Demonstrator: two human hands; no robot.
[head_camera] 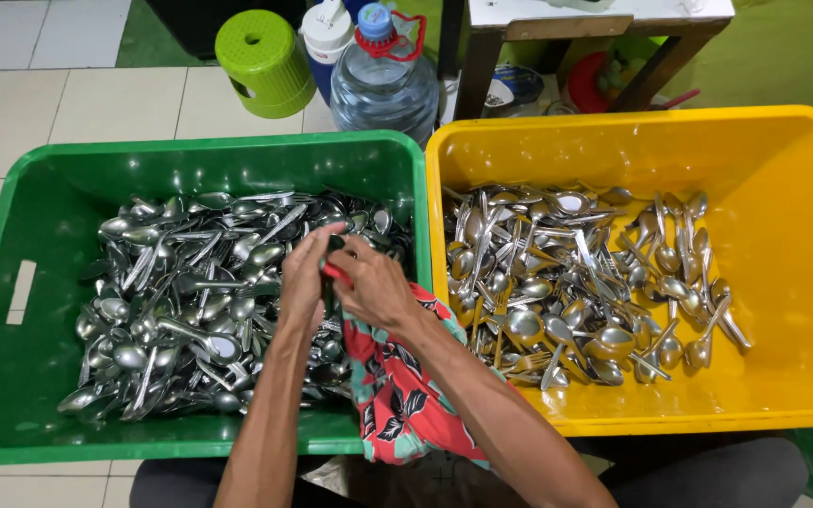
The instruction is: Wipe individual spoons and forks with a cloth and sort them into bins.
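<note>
both forearms reach forward from the bottom edge and meet over the right part of the green crate (39, 282). the left hand (305, 282) is bent at the wrist, fingers curled down and closed around something small and red, with the thumb side turned toward the other hand. the right hand (375, 287) sits just beside it, touching it, knuckles up and fingers pinched on the same red bit; whether a spoon is also in that grip i cannot tell. a flowered red cloth (397, 395) hangs under the right wrist and drapes over the near rim of the green crate. beneath and to the left of the hands lies a heap of metal spoons (171, 310) filling the green crate. to the right of the hands, a yellow crate (783, 188) holds a second heap of spoons and forks (576, 282). beyond the hands stand a water bottle (383, 85) and a green stool (263, 61) on the tiled floor (11, 103).
</note>
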